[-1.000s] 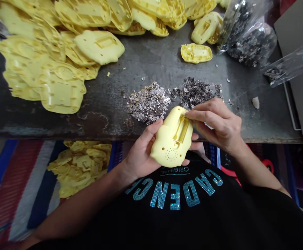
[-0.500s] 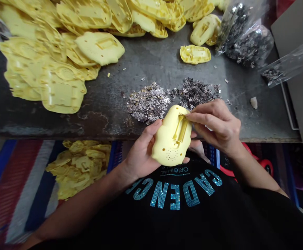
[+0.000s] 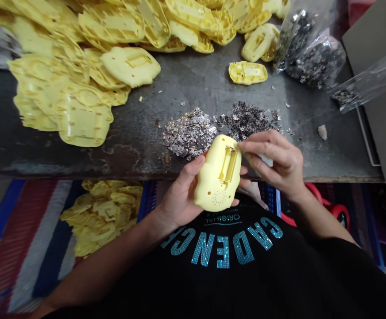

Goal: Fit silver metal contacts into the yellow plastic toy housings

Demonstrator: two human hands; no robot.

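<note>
At the table's near edge, the left hand grips a shell. The right hand, hold unclear, has left its slot. Shirt: "CADENCE".

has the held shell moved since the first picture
Yes, slightly: the held shell has turned, its top end swinging left toward the silver pile.

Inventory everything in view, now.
worktable: one, dark grey, ahead
held shell: one, yellow, centre
shell heaps: two, yellow, upper and lower left
small shell: one, yellow, upper right
metal-piece piles: two, silver and dark, centre
clear bags: several, transparent, worktable ends
white lump: one, white, right
panel: one, grey, right
striped material: multicoloured, lower left
red item: count unclear, red, lower right
shirt: one, black, bottom
left hand: one, bare, holding shell
right hand: one, bare, beside shell
</note>
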